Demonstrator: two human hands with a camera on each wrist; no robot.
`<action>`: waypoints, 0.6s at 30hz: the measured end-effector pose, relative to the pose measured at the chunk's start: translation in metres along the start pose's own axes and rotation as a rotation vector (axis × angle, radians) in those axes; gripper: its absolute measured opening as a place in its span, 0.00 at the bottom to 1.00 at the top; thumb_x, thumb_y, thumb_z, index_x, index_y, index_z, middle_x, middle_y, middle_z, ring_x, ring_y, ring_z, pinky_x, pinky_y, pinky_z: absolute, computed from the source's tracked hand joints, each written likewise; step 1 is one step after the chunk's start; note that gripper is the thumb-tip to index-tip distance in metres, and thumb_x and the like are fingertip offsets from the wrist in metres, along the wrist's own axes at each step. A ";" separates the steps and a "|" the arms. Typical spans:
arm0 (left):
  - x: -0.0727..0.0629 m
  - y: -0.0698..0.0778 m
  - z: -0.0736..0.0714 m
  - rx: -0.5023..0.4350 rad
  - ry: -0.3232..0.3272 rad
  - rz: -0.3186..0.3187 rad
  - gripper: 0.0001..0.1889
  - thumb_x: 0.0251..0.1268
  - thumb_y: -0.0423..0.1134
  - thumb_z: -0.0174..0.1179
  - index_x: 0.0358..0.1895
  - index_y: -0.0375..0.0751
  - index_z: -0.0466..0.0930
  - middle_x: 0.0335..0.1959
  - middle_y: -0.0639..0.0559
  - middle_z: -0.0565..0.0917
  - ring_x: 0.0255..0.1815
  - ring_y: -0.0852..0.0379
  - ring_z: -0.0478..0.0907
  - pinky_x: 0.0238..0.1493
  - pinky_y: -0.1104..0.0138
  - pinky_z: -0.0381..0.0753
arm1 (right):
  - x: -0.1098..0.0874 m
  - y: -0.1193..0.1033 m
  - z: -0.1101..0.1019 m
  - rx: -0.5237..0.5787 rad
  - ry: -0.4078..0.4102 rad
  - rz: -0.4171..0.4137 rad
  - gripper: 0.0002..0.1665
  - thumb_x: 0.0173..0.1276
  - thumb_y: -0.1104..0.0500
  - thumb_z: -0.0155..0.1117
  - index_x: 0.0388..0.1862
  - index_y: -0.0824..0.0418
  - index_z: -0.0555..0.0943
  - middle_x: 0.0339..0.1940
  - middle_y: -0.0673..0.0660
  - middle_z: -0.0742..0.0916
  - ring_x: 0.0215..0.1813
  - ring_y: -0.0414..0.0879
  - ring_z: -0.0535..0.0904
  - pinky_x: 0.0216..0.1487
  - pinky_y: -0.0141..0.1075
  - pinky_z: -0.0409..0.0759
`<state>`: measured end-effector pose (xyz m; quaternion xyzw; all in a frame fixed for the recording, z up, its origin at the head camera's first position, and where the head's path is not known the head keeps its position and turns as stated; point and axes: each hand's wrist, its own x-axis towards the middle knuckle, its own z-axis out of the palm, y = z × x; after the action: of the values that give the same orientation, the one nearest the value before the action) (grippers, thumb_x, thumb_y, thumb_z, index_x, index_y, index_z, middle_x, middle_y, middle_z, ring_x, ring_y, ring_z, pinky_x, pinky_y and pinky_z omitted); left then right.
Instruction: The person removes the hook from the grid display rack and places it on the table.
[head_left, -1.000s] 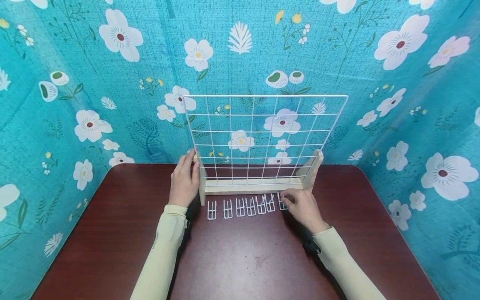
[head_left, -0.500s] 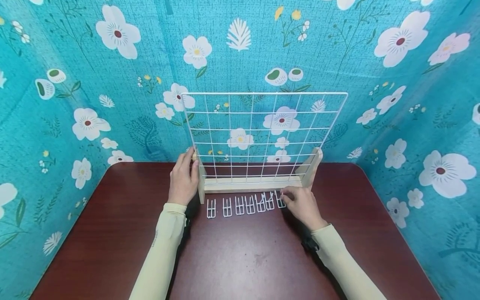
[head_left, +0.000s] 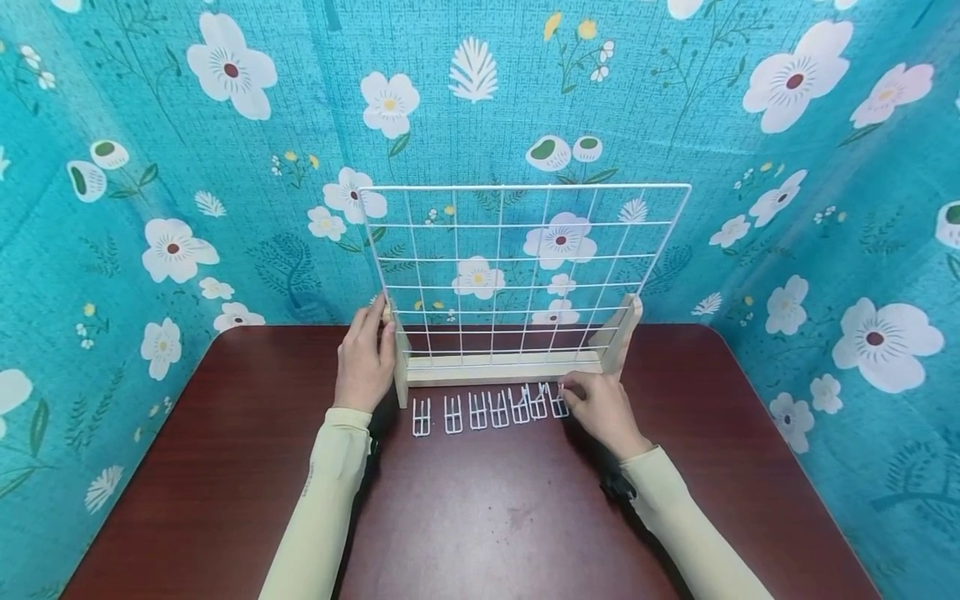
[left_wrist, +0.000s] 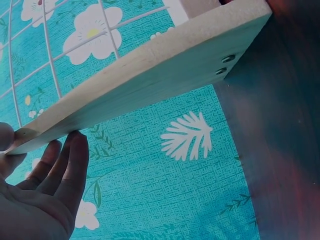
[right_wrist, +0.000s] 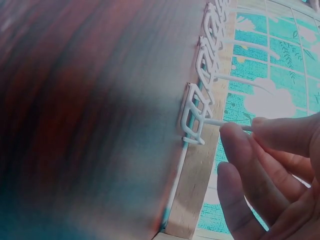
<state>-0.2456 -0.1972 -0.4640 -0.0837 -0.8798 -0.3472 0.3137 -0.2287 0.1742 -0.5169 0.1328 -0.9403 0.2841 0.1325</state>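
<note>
A white wire grid panel [head_left: 517, 258] stands upright in a pale wooden stand [head_left: 495, 371]. My left hand [head_left: 365, 354] holds the top of the stand's left side piece [left_wrist: 150, 75], thumb on one face and fingers on the other. In front of the stand, several white wire hooks [head_left: 477, 412] lie in a row with their prongs sticking up. My right hand [head_left: 603, 408] is at the right end of this row. In the right wrist view, its thumb and forefinger pinch the prong of the end hook [right_wrist: 195, 117], whose frame sits at the table surface.
The dark red-brown table [head_left: 480, 517] has rounded far corners. A turquoise flowered cloth [head_left: 300, 100] hangs behind it and along both sides. The stand's right side piece [head_left: 626, 333] rises just behind my right hand.
My right hand has slid the end hook slightly left, closer to its neighbour in the row. The left hand keeps its hold on the stand. The head view has shifted a little.
</note>
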 end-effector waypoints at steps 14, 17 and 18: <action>-0.011 0.006 -0.009 0.024 -0.063 -0.010 0.30 0.83 0.41 0.53 0.83 0.49 0.60 0.60 0.37 0.81 0.59 0.36 0.82 0.59 0.41 0.82 | -0.004 0.002 0.000 0.009 0.018 -0.029 0.09 0.64 0.66 0.74 0.44 0.62 0.92 0.39 0.59 0.94 0.32 0.45 0.83 0.38 0.42 0.79; -0.015 0.008 -0.012 0.053 -0.080 -0.017 0.31 0.82 0.41 0.54 0.83 0.45 0.60 0.62 0.35 0.80 0.62 0.34 0.81 0.61 0.40 0.81 | -0.002 0.002 -0.001 0.010 0.015 -0.028 0.09 0.65 0.66 0.74 0.44 0.62 0.92 0.38 0.59 0.94 0.31 0.45 0.82 0.36 0.40 0.77; -0.016 0.008 -0.013 0.061 -0.088 -0.019 0.31 0.82 0.41 0.54 0.83 0.44 0.60 0.63 0.35 0.80 0.62 0.34 0.81 0.61 0.39 0.81 | -0.002 0.001 -0.002 0.011 0.012 -0.025 0.09 0.65 0.65 0.74 0.44 0.62 0.92 0.39 0.59 0.94 0.31 0.45 0.82 0.36 0.40 0.77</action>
<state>-0.2233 -0.1987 -0.4619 -0.0806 -0.9037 -0.3192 0.2738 -0.2269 0.1769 -0.5161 0.1436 -0.9362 0.2881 0.1409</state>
